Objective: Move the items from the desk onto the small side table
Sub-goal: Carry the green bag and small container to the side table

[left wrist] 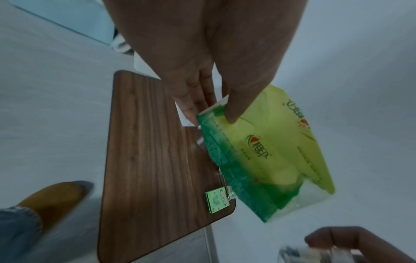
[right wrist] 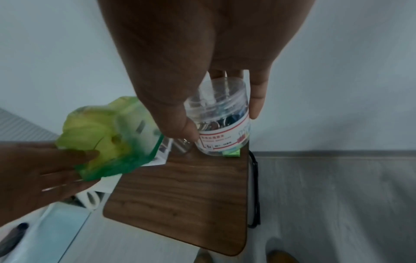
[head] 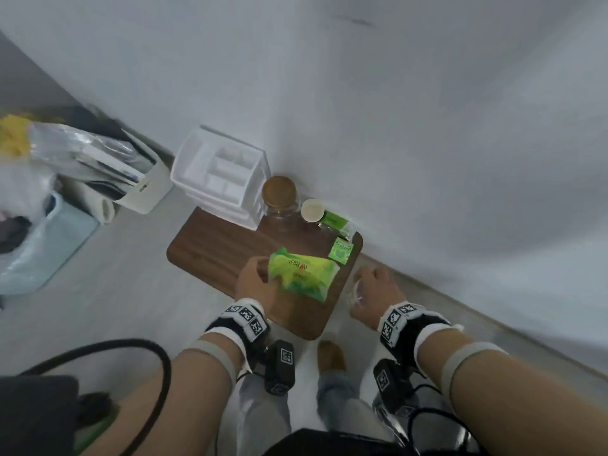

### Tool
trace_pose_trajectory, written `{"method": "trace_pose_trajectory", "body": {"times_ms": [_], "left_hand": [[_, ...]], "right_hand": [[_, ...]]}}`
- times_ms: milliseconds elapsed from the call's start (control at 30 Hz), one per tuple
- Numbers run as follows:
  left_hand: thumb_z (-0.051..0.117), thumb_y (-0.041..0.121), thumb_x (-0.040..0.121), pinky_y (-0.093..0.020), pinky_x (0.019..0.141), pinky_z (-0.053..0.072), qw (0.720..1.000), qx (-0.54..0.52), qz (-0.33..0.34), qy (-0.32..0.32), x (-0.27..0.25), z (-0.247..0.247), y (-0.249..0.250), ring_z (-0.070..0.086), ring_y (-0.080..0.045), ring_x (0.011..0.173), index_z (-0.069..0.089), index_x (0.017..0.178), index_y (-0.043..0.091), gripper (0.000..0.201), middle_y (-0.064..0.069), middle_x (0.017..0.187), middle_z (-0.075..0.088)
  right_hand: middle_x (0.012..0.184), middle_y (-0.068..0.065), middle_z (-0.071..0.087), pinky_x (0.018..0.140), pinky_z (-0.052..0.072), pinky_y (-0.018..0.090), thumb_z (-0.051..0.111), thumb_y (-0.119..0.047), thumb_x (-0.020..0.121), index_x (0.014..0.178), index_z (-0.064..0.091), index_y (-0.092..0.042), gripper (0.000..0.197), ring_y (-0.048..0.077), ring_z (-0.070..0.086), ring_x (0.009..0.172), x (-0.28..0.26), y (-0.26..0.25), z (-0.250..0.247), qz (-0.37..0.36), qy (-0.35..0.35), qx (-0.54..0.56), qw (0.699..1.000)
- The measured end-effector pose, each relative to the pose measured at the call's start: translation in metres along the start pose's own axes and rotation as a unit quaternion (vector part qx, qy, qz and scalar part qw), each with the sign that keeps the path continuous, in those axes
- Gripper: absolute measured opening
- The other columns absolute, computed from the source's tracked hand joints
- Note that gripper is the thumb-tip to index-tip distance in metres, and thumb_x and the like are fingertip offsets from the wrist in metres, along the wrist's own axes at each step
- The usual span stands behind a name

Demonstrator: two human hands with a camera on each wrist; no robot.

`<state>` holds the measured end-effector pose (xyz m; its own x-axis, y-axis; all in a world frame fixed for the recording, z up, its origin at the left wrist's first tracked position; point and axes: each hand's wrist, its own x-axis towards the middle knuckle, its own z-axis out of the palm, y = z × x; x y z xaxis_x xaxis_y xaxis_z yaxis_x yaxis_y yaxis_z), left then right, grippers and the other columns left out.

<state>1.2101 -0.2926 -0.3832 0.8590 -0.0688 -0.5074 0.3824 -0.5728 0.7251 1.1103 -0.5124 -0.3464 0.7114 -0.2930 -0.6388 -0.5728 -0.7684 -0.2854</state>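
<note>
My left hand [head: 260, 281] grips one end of a green and yellow tissue pack [head: 301, 274] and holds it in the air over the brown wooden side table [head: 217, 251]. In the left wrist view the thumb [left wrist: 234, 113] presses the tissue pack [left wrist: 270, 151] from above with fingers under it. My right hand [head: 375, 291] holds a clear plastic jar of binder clips [right wrist: 221, 122] by its sides, above the side table's [right wrist: 180, 199] right edge. In the head view the jar [head: 357, 291] is mostly hidden by the hand.
On the table's far side stand a white drawer organiser [head: 220, 176], a glass jar with a wooden lid [head: 279, 199], a white-capped green pack [head: 325, 215] and a small green box [head: 340, 251]. Bins and bags [head: 82, 166] crowd the floor at left. The wall runs just right.
</note>
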Motion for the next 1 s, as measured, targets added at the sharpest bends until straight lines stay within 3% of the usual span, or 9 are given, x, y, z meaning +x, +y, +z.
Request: {"method": "trace_pose_trajectory", "body": {"times_ms": [133, 300, 467, 600, 733, 867, 1000], "left_hand": [[0.074, 0.007, 0.076, -0.035, 0.080, 0.054, 0.999, 0.034, 0.013, 0.013, 0.083, 0.050, -0.027, 0.067, -0.025, 0.091, 0.057, 0.107, 0.016, 0.037, -0.009, 0.101, 0.069], [0.074, 0.011, 0.075, -0.033, 0.079, 0.048, 0.995, 0.092, 0.048, 0.012, 0.175, 0.106, -0.069, 0.063, -0.025, 0.090, 0.057, 0.107, 0.012, 0.036, -0.010, 0.104, 0.067], [0.075, 0.019, 0.073, -0.045, 0.087, 0.054, 0.989, 0.116, 0.091, 0.020, 0.242, 0.153, -0.108, 0.064, -0.029, 0.095, 0.054, 0.105, 0.016, 0.038, -0.011, 0.106, 0.064], [0.072, 0.019, 0.078, -0.043, 0.091, 0.051, 0.985, 0.135, 0.100, 0.028, 0.265, 0.173, -0.124, 0.061, -0.031, 0.098, 0.055, 0.104, 0.012, 0.032, -0.014, 0.108, 0.061], [0.072, 0.030, 0.078, -0.044, 0.091, 0.050, 0.984, 0.152, 0.091, 0.016, 0.272, 0.180, -0.127, 0.060, -0.032, 0.100, 0.051, 0.097, 0.015, 0.031, -0.012, 0.105, 0.061], [0.078, 0.039, 0.073, -0.040, 0.085, 0.050, 0.986, 0.154, 0.057, 0.001, 0.274, 0.176, -0.128, 0.060, -0.031, 0.094, 0.049, 0.100, 0.013, 0.048, -0.012, 0.104, 0.061], [0.086, 0.047, 0.059, -0.043, 0.093, 0.051, 0.985, 0.167, 0.001, -0.047, 0.262, 0.155, -0.124, 0.060, -0.031, 0.103, 0.041, 0.106, 0.019, 0.071, -0.013, 0.114, 0.060]], "right_hand": [[0.118, 0.008, 0.043, 0.090, 0.049, 0.038, 0.067, -0.029, 0.072, 0.119, 0.044, -0.021, 0.053, 0.032, 0.049, 0.112, 0.051, 0.019, 0.048, 0.039, -0.006, 0.042, 0.998], [0.128, 0.006, 0.044, 0.097, 0.048, 0.040, 0.070, -0.028, 0.071, 0.130, 0.038, -0.013, 0.069, 0.028, 0.046, 0.121, 0.118, 0.036, 0.109, 0.083, 0.035, 0.077, 0.993], [0.123, 0.005, 0.042, 0.094, 0.050, 0.037, 0.074, -0.025, 0.071, 0.117, 0.041, -0.018, 0.058, 0.028, 0.048, 0.117, 0.172, 0.050, 0.165, 0.104, 0.040, 0.113, 0.987], [0.124, 0.008, 0.039, 0.092, 0.050, 0.037, 0.073, -0.019, 0.073, 0.113, 0.041, -0.019, 0.051, 0.031, 0.047, 0.118, 0.199, 0.052, 0.192, 0.100, 0.046, 0.100, 0.989], [0.129, 0.009, 0.038, 0.095, 0.048, 0.038, 0.073, -0.016, 0.076, 0.117, 0.042, -0.020, 0.051, 0.031, 0.043, 0.122, 0.220, 0.051, 0.203, 0.099, 0.076, 0.093, 0.988], [0.129, 0.010, 0.035, 0.095, 0.050, 0.044, 0.077, -0.017, 0.072, 0.121, 0.042, -0.024, 0.062, 0.036, 0.041, 0.122, 0.234, 0.049, 0.202, 0.096, 0.086, 0.111, 0.985], [0.134, 0.013, 0.032, 0.098, 0.047, 0.046, 0.083, -0.029, 0.068, 0.133, 0.033, -0.021, 0.082, 0.037, 0.039, 0.124, 0.225, 0.042, 0.186, 0.115, 0.069, 0.104, 0.986]]}}
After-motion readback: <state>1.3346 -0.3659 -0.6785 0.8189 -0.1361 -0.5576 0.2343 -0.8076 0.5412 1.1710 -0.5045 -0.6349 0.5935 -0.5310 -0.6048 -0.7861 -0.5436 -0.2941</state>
